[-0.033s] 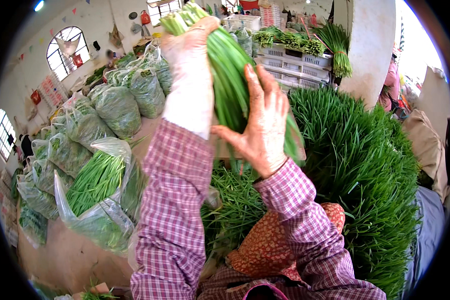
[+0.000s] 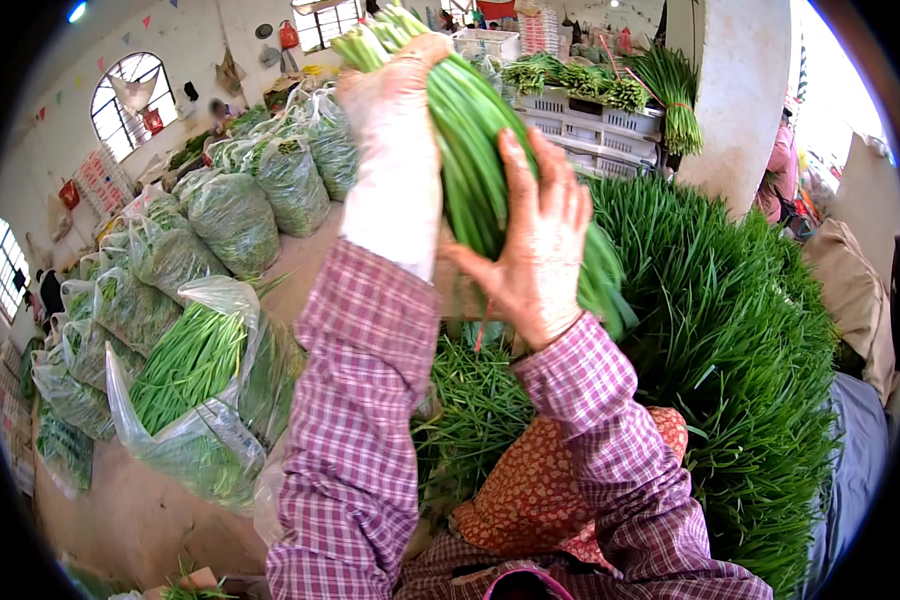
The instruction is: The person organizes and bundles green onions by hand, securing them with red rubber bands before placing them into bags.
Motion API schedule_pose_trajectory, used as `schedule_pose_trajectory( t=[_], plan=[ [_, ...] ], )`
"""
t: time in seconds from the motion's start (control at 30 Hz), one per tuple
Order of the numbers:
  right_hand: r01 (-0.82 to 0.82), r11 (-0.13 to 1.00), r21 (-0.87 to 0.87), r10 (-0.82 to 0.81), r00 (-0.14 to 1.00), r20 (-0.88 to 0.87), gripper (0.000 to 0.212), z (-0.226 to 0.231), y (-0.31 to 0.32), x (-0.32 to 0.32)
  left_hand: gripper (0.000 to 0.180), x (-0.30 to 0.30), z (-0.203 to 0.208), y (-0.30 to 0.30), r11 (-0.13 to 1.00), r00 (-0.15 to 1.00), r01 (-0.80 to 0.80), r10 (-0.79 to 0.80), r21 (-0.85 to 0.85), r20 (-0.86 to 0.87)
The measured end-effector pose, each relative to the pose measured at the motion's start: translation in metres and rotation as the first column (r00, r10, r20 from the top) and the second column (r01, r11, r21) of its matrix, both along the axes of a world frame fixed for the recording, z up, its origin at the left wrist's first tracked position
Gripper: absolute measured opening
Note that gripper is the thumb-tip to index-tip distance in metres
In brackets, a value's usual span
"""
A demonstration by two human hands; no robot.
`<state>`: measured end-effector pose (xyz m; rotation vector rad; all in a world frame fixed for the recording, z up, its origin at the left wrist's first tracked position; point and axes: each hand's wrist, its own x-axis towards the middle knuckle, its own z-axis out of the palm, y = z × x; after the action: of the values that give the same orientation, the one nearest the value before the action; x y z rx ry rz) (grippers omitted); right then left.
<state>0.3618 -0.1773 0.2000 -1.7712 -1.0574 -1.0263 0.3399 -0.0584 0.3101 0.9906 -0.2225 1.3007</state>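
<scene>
A thick bunch of garlic chives [image 2: 470, 150] is raised in front of me, its pale cut ends at the upper left and its green leaves hanging toward the lower right. My left hand [image 2: 395, 95] is wrapped round it near the pale ends. Against the leafy side lies my right hand [image 2: 540, 235], fingers stretched out and thumb spread away, not closed round the leaves. Below my hands, a heap of loose green leaves [image 2: 475, 400] lies beside my knee. A large mass of upright chives [image 2: 710, 350] stands on my right.
On the left floor, an open clear bag [image 2: 195, 375] holds chives, with several filled bags [image 2: 232, 222] behind it. White crates [image 2: 595, 130] carry tied bundles at the back, next to a pillar [image 2: 735, 100]. A red-patterned cloth [image 2: 530, 490] covers my lap.
Both my hands and the chive bunch have shifted slightly to the right. The leaf tips have swung right and down. My left hand keeps its grip, and my right hand stays spread against the leaves.
</scene>
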Motion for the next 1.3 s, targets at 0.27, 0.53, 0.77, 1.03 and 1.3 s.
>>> schedule_pose_trajectory(
  t=[0.27, 0.53, 0.77, 1.03, 1.3],
  plan=[
    [0.231, 0.965, -0.125, -0.207, 0.962, 0.175, 0.082, -0.021, -0.063, 0.087, 0.028, 0.078, -0.072, -0.021, 0.949, 0.964, 0.258, -0.264, -0.18, -0.013],
    [0.098, 0.805, -0.586, -0.04, 0.993, 0.111, 0.094, -0.087, -0.075, 0.151, 0.032, 0.103, -0.201, -0.025, 0.755, 0.899, 0.309, -0.43, -0.579, -0.081],
    [-0.239, 0.599, -0.765, 0.101, 0.969, -0.224, 0.09, -0.158, -0.011, 0.176, 0.028, 0.096, -0.301, 0.035, 0.61, 0.911, 0.095, -0.372, -0.786, -0.179],
    [-0.64, 0.302, -0.706, 0.046, 0.75, -0.66, 0.088, -0.158, 0.034, 0.241, 0.042, 0.084, -0.31, 0.058, 0.613, 0.887, 0.067, -0.398, -0.787, -0.235],
    [-0.807, 0.199, -0.557, -0.057, 0.558, -0.828, 0.088, -0.155, 0.056, 0.262, 0.103, 0.029, -0.328, 0.073, 0.898, 0.507, -0.298, 0.436, 0.323, -0.744]
  ],
)
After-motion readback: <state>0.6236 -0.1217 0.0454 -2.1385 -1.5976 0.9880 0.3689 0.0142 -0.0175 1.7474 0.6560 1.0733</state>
